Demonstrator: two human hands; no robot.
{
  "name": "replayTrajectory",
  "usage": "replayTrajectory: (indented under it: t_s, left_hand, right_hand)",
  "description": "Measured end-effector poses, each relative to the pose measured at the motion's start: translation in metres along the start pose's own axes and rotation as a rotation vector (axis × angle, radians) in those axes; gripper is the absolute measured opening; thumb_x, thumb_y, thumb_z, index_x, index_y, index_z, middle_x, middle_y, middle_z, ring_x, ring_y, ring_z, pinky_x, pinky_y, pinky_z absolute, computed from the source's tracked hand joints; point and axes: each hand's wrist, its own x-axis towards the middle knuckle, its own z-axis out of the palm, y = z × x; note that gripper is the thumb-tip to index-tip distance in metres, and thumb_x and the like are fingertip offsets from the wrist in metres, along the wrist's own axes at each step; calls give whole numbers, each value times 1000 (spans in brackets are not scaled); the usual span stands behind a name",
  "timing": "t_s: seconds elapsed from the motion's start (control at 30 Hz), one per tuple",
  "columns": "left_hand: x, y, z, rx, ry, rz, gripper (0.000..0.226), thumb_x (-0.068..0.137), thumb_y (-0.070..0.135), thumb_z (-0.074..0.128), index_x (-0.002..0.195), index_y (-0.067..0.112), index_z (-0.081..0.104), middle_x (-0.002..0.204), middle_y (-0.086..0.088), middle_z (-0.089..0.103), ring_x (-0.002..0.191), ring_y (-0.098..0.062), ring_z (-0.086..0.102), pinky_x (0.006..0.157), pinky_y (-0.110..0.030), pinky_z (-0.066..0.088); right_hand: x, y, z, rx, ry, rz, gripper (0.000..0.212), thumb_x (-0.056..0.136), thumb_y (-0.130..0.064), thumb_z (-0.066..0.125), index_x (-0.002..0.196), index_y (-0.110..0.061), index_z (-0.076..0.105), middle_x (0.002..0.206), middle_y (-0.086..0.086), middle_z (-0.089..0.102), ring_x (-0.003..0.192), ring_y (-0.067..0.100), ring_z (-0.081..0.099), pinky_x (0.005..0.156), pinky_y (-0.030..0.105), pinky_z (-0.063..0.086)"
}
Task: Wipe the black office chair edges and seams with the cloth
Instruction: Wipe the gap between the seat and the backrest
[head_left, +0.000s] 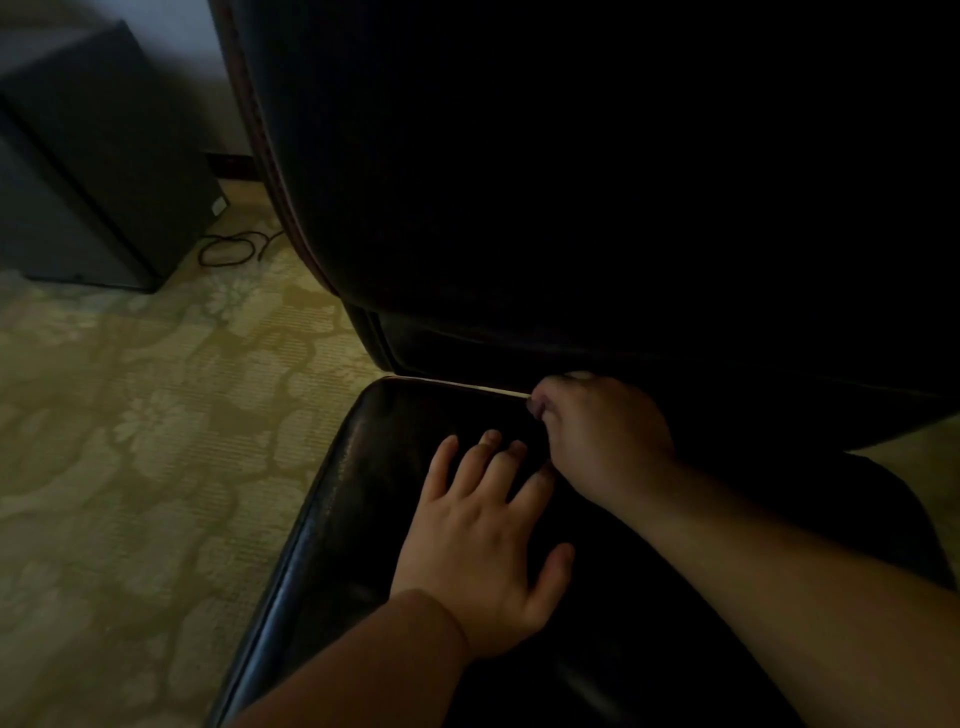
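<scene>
We have our left hand (488, 545) flat on the seat (363, 519), fingers straight and spread, pressing the cushion down. Our right hand (597, 431) reaches across it to the gap (467, 385) where the seat meets the backrest (571, 182), fingers curled in tight at the crease. A small dark fold shows at the fingertips, which may be the cloth, but the light is too poor for us to say so; if the cloth is there, it is bunched inside the fist and nearly all hidden.

We judge the step in hand to be the seam at the back of the seat. Several things could go wrong from here. The first is that we wipe with knuckles and not cloth: with so little fabric showing, bare skin may drag along the seam and leave it dirty. The second is the gap itself. It is narrow, and if our left hand eases off, the cushion may rise and pinch the right fingers or trap the cloth in the crease. The third is the dimness. The chair is black on black, so we could easily miss a stretch of seam and think it done. Also, our arms are crossed, so a long stroke toward the left edge (291, 561) may knock into the bracing hand.
</scene>
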Motion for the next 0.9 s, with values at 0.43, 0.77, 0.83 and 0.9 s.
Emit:
replayTrajectory:
  t_s: [0.43, 0.77, 0.83, 0.9]
  left_hand:
    - [0, 0, -3, -7, -5, 15, 61, 88, 64, 44, 137, 28, 51, 145, -6, 53, 144, -32, 37, 120, -52, 8]
    - [-1, 0, -3, -8, -9, 17, 64, 87, 65, 45, 139, 29, 50, 146, -4, 52, 144, -31, 37, 119, -51, 7]
    - [-1, -1, -3, -7, -9, 21, 62, 87, 65, 45, 137, 28, 52, 146, -5, 52, 144, -31, 37, 119, -51, 7]
    - [-1, -1, -3, -3, -7, 25, 60, 87, 65, 46, 133, 28, 54, 145, -5, 52, 144, -31, 38, 119, -52, 7]
  right_hand:
    - [7, -5, -1, -61, -29, 6, 21, 98, -24, 55, 115, -32, 64, 116, -5, 64, 106, 19, 62, 81, 29, 48]
    - [10, -6, -6, -57, -49, -26, 23, 100, -25, 52, 116, -32, 65, 115, -6, 65, 103, 17, 63, 79, 29, 49]
    - [11, -9, -3, -75, -39, -15, 22, 100, -25, 51, 117, -32, 64, 115, -6, 65, 103, 17, 64, 79, 28, 48]
    - [11, -12, 0, -65, -29, -5, 22, 100, -24, 52, 116, -31, 65, 115, -6, 66, 104, 17, 64, 81, 28, 49]
